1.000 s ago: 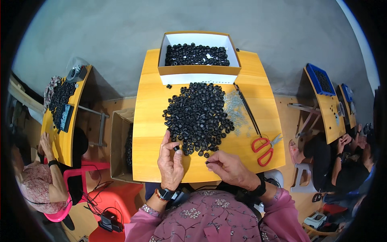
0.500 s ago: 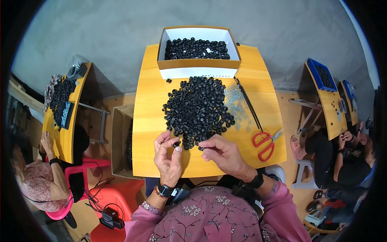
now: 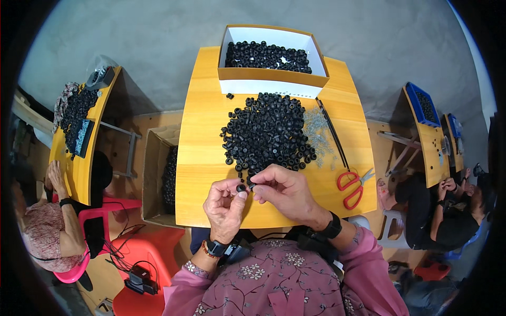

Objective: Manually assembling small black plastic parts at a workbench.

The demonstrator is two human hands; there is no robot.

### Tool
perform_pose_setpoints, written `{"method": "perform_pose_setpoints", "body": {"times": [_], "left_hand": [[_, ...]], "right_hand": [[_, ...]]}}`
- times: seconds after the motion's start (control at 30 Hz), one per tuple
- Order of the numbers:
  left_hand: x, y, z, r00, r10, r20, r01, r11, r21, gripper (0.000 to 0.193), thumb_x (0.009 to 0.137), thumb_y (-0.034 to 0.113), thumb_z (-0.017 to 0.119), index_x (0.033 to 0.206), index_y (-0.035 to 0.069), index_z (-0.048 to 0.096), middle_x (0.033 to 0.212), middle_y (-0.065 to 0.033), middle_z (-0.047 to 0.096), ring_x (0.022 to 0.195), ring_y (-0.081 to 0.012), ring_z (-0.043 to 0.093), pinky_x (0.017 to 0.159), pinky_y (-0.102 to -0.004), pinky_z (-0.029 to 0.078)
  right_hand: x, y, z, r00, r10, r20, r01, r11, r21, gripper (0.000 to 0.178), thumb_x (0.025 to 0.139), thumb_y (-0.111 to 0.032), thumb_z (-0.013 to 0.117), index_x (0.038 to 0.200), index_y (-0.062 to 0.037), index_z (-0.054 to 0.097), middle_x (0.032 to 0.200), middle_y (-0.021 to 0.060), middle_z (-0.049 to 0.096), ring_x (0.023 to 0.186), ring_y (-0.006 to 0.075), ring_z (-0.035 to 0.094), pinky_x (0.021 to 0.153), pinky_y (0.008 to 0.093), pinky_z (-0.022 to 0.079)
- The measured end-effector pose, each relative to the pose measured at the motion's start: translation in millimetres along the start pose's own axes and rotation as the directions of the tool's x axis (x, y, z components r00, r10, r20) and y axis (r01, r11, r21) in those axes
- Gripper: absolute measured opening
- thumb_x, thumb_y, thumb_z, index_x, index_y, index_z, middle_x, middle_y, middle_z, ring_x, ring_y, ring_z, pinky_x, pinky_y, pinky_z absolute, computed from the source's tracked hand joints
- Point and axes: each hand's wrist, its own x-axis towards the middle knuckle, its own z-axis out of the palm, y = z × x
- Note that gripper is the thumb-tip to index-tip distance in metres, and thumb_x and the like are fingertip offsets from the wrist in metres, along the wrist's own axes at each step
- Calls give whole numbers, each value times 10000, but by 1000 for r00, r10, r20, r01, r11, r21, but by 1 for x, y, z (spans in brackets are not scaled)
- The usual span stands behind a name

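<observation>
At the near edge of a yellow wooden table (image 3: 200,174), my two hands are close together. My left hand (image 3: 224,209) pinches a small round black cap (image 3: 241,188) between thumb and fingers. My right hand (image 3: 289,195) is closed on a small black piece (image 3: 251,186), mostly covered by its fingertips, right beside that cap. Just beyond my fingers spreads a heap of small black caps (image 3: 269,129). Small clear pieces (image 3: 317,131) lie to its right, beside two thin black rods (image 3: 332,132) and red-handled scissors (image 3: 355,188).
An open box (image 3: 274,84) with more black caps stands at the table's far end. A cardboard carton (image 3: 153,179) is on the floor at left, near a red chair (image 3: 153,258). People sit at a left table (image 3: 79,179) and a right table (image 3: 432,142).
My right hand has come leftward, bringing its black piece up to the cap in my left hand. Both hands have drawn away from the heap. The view has shifted slightly.
</observation>
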Motion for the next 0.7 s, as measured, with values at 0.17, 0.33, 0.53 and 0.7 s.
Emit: {"method": "perform_pose_setpoints", "body": {"times": [0.17,0.33,0.53,0.7], "left_hand": [[1,-11,-8,999,-13,45,11,999,33,180,920,-13,675,1090,2,615,920,-23,650,836,-90,616,778,-243,515],[-2,-19,-16,998,-22,66,16,996,88,177,906,-8,683,1078,5,645,911,3,603,828,-57,541,759,-212,457],[-10,-19,2,978,-62,201,44,995,94,165,913,0,681,1072,-4,637,905,-8,629,806,-71,567,761,-221,478],[-12,-20,21,941,-126,313,78,984,159,151,926,60,702,1025,-3,607,915,-54,674,805,-114,635,761,-257,523]], "right_hand": [[-1,0,-2,999,-23,-34,22,999,-25,130,949,33,627,1074,26,662,932,34,626,820,84,655,699,222,541],[-23,10,-36,978,-190,91,209,808,-551,155,884,11,675,1035,-6,703,854,87,645,761,191,670,660,299,525],[-74,22,-57,998,-43,39,58,768,-638,86,881,-56,689,951,-6,692,833,109,619,756,282,652,664,365,518],[-81,24,-67,996,-93,18,69,584,-809,166,902,-38,645,1065,-11,664,897,129,606,763,308,646,650,387,525]]}}
